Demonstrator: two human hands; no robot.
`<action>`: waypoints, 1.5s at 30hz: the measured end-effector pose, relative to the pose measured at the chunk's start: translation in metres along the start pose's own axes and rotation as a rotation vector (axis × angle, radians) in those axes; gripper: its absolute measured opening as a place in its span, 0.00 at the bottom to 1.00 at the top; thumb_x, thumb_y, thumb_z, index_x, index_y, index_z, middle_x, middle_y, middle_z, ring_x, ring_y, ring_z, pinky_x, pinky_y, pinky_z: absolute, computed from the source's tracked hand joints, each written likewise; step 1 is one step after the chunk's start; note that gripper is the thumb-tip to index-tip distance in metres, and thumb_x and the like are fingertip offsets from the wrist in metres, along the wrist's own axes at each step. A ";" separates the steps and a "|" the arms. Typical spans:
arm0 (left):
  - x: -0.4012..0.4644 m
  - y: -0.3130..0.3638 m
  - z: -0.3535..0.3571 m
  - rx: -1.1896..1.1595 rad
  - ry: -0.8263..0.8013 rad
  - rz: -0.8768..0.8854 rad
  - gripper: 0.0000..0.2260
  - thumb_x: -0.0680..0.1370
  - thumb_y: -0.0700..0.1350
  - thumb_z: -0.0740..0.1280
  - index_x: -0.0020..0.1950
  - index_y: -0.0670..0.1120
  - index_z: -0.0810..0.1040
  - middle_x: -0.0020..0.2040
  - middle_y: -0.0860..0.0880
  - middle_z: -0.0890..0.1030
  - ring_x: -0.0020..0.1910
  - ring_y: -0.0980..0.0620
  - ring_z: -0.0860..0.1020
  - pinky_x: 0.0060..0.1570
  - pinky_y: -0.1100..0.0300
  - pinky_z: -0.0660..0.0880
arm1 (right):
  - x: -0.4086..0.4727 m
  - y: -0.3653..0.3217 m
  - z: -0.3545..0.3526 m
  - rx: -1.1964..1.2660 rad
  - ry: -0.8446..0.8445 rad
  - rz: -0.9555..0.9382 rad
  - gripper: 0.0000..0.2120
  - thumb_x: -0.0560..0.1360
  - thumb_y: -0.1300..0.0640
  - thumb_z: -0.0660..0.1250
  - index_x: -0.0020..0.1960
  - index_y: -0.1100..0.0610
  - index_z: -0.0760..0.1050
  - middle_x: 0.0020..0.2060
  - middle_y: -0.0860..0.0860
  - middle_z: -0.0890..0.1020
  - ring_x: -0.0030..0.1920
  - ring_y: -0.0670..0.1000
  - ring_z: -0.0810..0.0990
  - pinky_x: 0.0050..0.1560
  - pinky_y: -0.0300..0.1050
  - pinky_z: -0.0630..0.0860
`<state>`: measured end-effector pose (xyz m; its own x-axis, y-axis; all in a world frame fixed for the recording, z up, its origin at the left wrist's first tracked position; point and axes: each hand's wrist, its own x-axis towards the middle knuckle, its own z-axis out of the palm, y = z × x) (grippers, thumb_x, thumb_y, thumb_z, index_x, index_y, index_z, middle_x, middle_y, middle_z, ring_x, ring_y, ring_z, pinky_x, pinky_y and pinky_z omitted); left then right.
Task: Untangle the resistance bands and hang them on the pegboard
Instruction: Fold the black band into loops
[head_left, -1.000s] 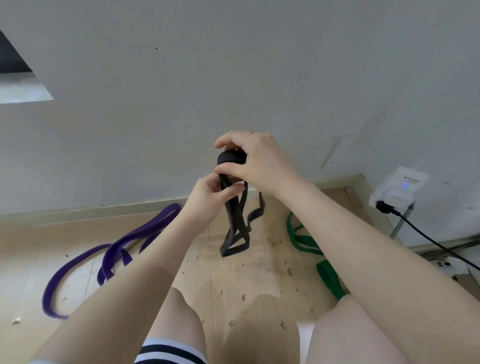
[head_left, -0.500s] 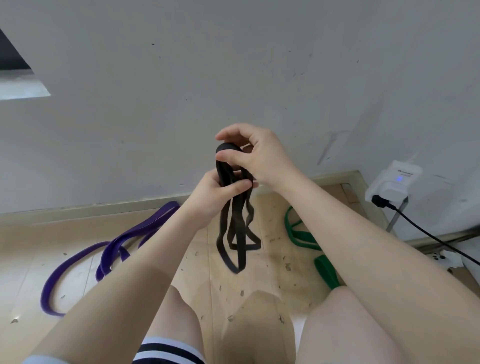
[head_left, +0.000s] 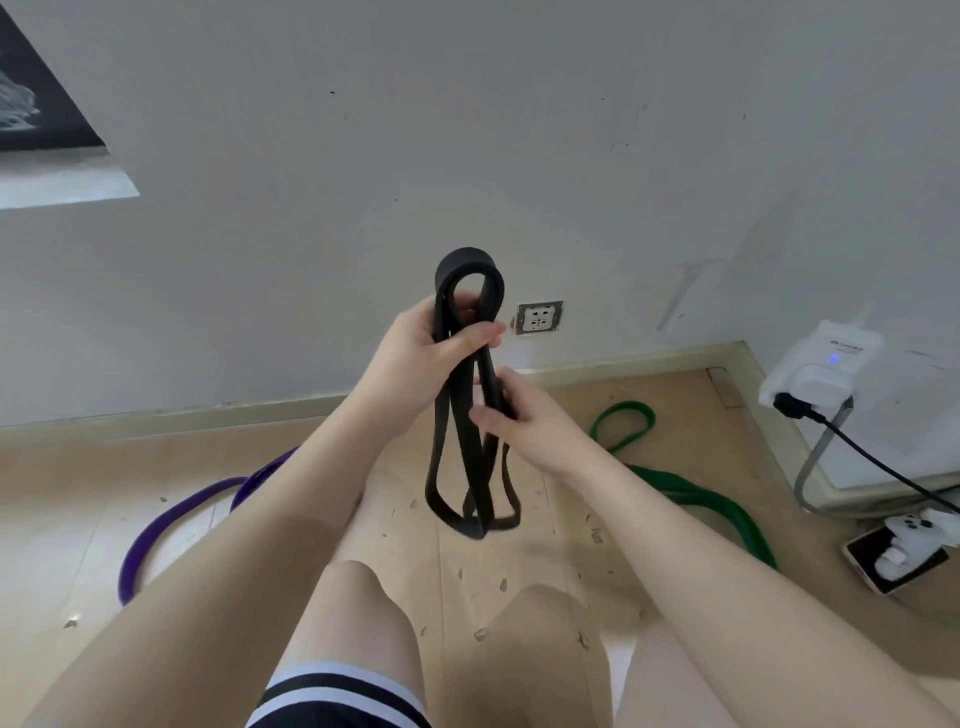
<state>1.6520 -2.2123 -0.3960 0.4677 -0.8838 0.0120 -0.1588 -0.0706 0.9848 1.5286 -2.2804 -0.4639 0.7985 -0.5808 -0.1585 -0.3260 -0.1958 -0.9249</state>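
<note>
The left hand (head_left: 423, 358) grips the black band (head_left: 470, 415) near its top, fingers curled round the gathered strands; a loop stands above them. Just below, the right hand (head_left: 524, 415) pinches one strand. The rest dangles beneath both hands above the floor (head_left: 519, 571). The purple band (head_left: 171, 519) and green band (head_left: 691, 493) lie well apart.

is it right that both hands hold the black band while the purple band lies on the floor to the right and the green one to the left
Not quite: the sides are swapped. In the head view the purple band lies on the floor to the left and the green band to the right. The rest holds: the left hand and right hand both hold the black band.
</note>
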 end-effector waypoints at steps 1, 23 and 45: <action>0.001 0.000 -0.005 0.048 0.010 0.018 0.07 0.76 0.40 0.67 0.53 0.47 0.78 0.50 0.47 0.83 0.50 0.52 0.82 0.52 0.59 0.78 | 0.002 0.000 -0.001 -0.076 0.033 -0.009 0.11 0.79 0.53 0.61 0.59 0.56 0.71 0.50 0.53 0.80 0.50 0.50 0.78 0.50 0.43 0.74; 0.010 -0.018 0.025 0.328 -0.063 0.002 0.11 0.76 0.55 0.58 0.56 0.56 0.75 0.53 0.55 0.76 0.66 0.49 0.69 0.70 0.42 0.57 | 0.012 -0.025 -0.004 -0.086 0.061 -0.192 0.18 0.77 0.61 0.63 0.67 0.58 0.67 0.58 0.50 0.76 0.61 0.47 0.74 0.61 0.39 0.71; -0.013 -0.063 0.026 0.229 -0.225 -0.063 0.11 0.78 0.44 0.63 0.60 0.50 0.72 0.50 0.51 0.78 0.49 0.54 0.77 0.51 0.60 0.72 | 0.004 -0.020 -0.051 0.626 0.074 -0.029 0.11 0.82 0.53 0.51 0.47 0.55 0.69 0.41 0.50 0.78 0.48 0.51 0.74 0.57 0.49 0.68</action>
<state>1.6336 -2.2088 -0.4628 0.2834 -0.9525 -0.1118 -0.3391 -0.2086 0.9173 1.5130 -2.3188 -0.4285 0.7581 -0.6398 -0.1262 0.0718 0.2742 -0.9590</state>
